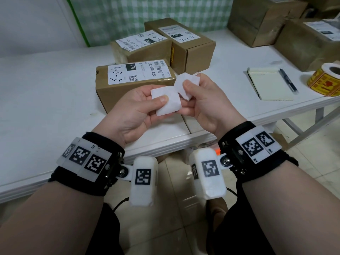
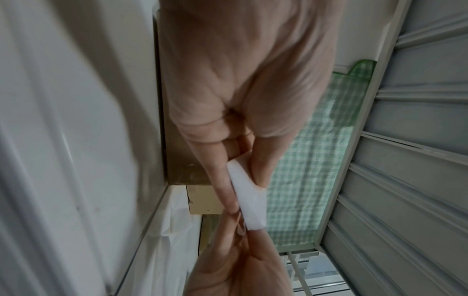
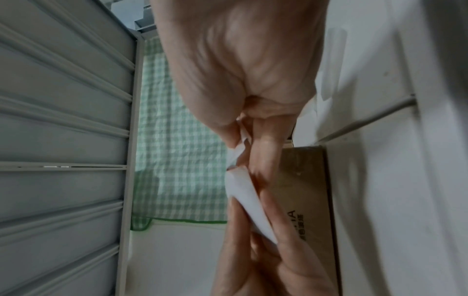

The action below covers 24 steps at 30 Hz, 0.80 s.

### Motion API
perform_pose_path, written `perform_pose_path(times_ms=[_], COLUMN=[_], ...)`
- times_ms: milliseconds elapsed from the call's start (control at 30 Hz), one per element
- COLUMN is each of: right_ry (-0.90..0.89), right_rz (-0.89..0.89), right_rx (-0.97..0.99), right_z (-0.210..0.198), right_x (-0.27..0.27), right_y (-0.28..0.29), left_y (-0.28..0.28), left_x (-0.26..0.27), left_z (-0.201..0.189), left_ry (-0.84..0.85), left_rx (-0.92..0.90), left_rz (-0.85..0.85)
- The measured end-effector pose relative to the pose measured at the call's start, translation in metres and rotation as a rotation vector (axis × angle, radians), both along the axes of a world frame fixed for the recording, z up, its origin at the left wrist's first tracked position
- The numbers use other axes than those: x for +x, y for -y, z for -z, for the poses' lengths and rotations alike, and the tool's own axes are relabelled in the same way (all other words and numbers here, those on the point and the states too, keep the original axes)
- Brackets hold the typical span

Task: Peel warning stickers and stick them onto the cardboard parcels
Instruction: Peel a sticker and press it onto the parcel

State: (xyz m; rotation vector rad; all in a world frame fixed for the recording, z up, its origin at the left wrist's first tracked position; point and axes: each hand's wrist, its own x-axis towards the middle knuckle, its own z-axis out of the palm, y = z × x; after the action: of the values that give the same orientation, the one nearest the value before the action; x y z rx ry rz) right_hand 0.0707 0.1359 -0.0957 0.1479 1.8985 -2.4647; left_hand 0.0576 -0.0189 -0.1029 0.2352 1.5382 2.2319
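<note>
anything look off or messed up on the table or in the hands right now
Nothing stands out. The left hand pinches one white piece and the right hand another, as in normal peeling. The parcels look intact, and the sticker roll lies on its side on the table.

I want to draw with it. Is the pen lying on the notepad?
Yes, the pen lies along the right edge of the notepad on the table.
</note>
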Motion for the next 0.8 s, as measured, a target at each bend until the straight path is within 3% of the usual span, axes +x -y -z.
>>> perform_pose_path(times_ms=[133, 233, 433, 633, 733, 800], right_ry=[0.019, 0.017, -0.048, 0.004, -0.112, -0.169], right_rz=[0.038, 0.191, 0.516, 0.311, 0.361, 0.397], right_rx=[-0.01, 0.05, 0.576, 0.857, 0.909, 0.837], right_z=[-0.002, -0.001, 0.016, 0.017, 0.009, 0.001], right_x=[-0.001, -0.004, -0.015, -0.013, -0.011, -0.006], right_y=[-0.006, -0.019, -0.049, -0.054, -0.046, -0.035], left_y=[0.001, 0.002, 0.0, 0.0, 0.0, 0.001], left_x=[0.0, -0.001, -0.002, -0.003, -0.001, 0.001], left_z=[-0.001, -0.001, 0.003, 0.008, 0.006, 0.004], left_ry=[0.004, 0.008, -0.045, -0.157, -0.284, -0.37], left_rx=[0.003, -0.002, -0.035, -0.105, -0.182, -0.226], left_rz=[0.007, -0.026, -0.119, -0.178, -0.228, -0.267])
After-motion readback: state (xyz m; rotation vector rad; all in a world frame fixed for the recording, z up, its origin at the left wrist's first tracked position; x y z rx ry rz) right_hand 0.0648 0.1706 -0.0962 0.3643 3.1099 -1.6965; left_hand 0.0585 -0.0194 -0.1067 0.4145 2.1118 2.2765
